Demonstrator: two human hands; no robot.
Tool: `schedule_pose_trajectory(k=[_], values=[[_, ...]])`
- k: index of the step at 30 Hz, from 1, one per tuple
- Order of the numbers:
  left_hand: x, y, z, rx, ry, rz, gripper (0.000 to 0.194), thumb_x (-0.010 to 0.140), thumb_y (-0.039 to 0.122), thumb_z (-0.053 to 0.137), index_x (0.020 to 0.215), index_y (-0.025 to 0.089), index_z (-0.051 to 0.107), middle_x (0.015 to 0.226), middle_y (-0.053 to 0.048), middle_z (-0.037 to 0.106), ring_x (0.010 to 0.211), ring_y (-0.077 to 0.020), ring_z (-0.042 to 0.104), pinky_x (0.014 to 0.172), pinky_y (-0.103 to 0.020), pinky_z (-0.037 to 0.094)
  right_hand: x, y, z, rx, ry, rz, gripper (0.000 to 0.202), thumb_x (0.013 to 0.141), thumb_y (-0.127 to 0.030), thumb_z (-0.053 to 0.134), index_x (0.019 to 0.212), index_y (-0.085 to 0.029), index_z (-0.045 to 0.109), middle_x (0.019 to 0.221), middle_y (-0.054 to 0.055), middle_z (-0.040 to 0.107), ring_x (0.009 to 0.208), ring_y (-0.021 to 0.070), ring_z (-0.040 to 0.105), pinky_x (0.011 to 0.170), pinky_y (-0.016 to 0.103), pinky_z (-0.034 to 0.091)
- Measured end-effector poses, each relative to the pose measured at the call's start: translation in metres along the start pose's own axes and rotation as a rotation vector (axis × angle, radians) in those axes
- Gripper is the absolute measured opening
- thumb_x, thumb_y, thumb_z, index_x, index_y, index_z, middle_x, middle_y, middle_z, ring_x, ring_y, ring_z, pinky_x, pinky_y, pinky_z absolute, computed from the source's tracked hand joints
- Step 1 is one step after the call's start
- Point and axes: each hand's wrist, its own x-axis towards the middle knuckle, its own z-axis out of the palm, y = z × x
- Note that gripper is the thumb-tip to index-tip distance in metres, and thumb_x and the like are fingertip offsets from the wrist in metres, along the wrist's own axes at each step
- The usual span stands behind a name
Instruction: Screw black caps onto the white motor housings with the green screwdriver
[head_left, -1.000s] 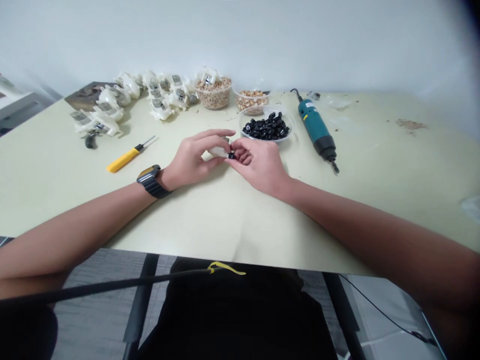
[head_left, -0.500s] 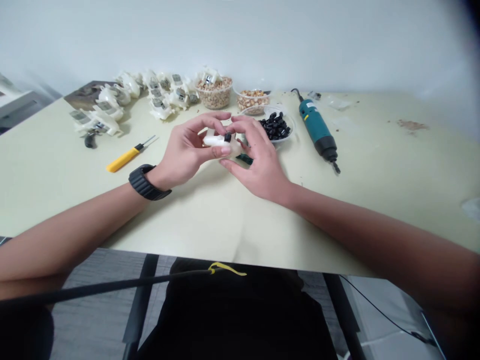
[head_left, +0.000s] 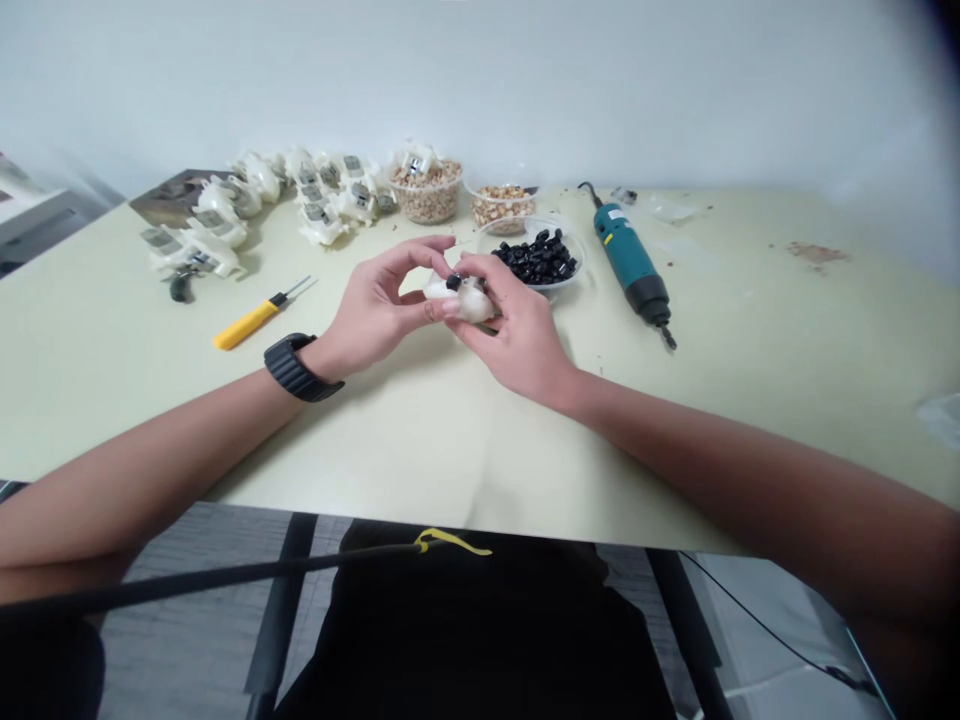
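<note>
Both hands hold a white plastic part point(head_left: 474, 304) above the middle of the table. My left hand point(head_left: 386, 300) pinches its left side between thumb and fingers, the forefinger touching a small black piece point(head_left: 454, 282) on top. Around the right side of the part, my right hand point(head_left: 519, 325) is closed, with its forefinger near the black piece. The fingers cover much of the part. Just behind my right hand stands a clear tub point(head_left: 581, 262) of small black pieces point(head_left: 541, 258).
A teal electric screwdriver point(head_left: 628, 258) lies to the right, a yellow-handled screwdriver point(head_left: 251, 322) to the left. Several white plastic assemblies point(head_left: 217, 225) are at the back left. Two tubs of small metal parts point(head_left: 426, 195) stand at the back. A dark cable point(head_left: 225, 578) crosses below the table edge.
The white part has been turned in my hands, so its rounded end now shows toward me. My right fingers have closed in lower around it.
</note>
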Motion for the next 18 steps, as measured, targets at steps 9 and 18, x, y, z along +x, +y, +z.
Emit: schedule_pose_trajectory(k=[9,18], values=[[-0.005,-0.005,0.01,0.003,0.047,0.014,0.049,0.101,0.07,0.066,0.123,0.027,0.06,0.157,-0.014,0.063,0.143,-0.0285,0.065,0.113,-0.05,0.062,-0.002,-0.002,0.002,-0.113,0.008,-0.082,0.039,0.095,-0.008,0.066,0.13,-0.025,0.06,0.139,0.009,0.068,0.131,0.0258,0.063,0.114,0.045,0.055],[0.001,-0.008,0.016,-0.501,0.09,-0.078,0.048,0.086,0.053,0.092,0.104,0.024,0.058,0.133,-0.01,0.075,0.122,-0.0225,0.072,0.105,-0.037,0.063,-0.006,0.0,0.009,-0.039,0.073,-0.061,0.04,0.095,-0.009,0.064,0.131,-0.026,0.063,0.141,0.009,0.066,0.134,0.0244,0.063,0.116,0.043,0.057]])
